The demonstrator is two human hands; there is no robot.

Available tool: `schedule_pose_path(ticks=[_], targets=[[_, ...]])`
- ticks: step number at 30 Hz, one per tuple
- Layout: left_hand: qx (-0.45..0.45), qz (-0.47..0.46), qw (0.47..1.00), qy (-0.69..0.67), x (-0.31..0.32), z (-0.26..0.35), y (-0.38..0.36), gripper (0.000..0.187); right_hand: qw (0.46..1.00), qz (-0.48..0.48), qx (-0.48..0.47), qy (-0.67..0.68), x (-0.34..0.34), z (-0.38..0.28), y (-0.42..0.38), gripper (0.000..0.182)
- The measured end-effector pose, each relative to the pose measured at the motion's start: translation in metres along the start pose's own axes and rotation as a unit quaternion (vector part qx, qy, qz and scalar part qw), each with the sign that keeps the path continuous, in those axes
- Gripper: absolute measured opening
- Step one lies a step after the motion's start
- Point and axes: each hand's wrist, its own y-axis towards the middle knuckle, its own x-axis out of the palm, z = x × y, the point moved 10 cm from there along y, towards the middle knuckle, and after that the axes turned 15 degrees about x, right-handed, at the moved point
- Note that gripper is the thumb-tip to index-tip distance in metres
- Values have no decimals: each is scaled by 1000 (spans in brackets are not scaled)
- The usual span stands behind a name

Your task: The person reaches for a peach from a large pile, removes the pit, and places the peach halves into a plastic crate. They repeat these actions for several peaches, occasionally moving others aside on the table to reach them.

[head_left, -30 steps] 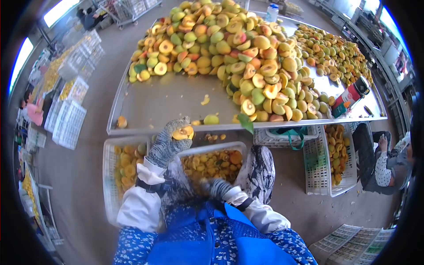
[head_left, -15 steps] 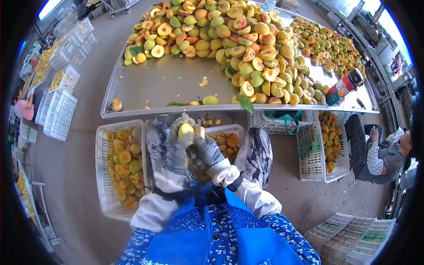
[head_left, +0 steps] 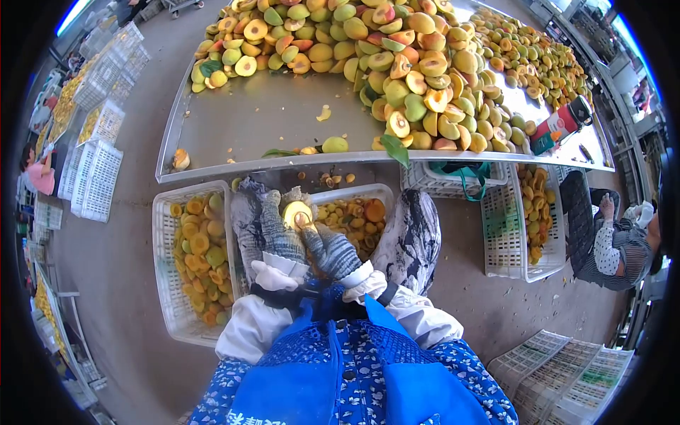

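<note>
Crates [head_left: 98,180], white and slatted, stand at far left, at 9 o'clock from view centre. Left crate [head_left: 163,262] lies between 8 and 9 o'clock and contains cut fruit pieces. Metal counter [head_left: 269,106] extends across 12 o'clock, its left part largely bare.

Both hands wear grey knit gloves and meet just toward 9 o'clock of view centre. Left hand [head_left: 282,237] is closed around a fruit half [head_left: 293,210], cut face exposed, below the counter's near edge. Right hand [head_left: 333,251] has its fingers at that cut face; whether it grips anything cannot be told.

Middle crate [head_left: 354,190], between the knees, contains more pieces. Green leaf [head_left: 395,150] overhangs the counter edge at 1 o'clock. Fruit heap [head_left: 425,78] occupies the counter from 11 to 2 o'clock. Right crate [head_left: 503,248], also loaded, is at 3 o'clock. Red container [head_left: 556,127] rests on the counter at 2 o'clock. Co-worker [head_left: 616,251] sits at 3 o'clock, far right.
</note>
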Motion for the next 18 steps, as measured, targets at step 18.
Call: schedule_pose_path(ticks=[18], targets=[[-115, 253, 951, 138, -53, -38, -5, 26, 963, 63, -256, -61, 3, -9, -15, 28]])
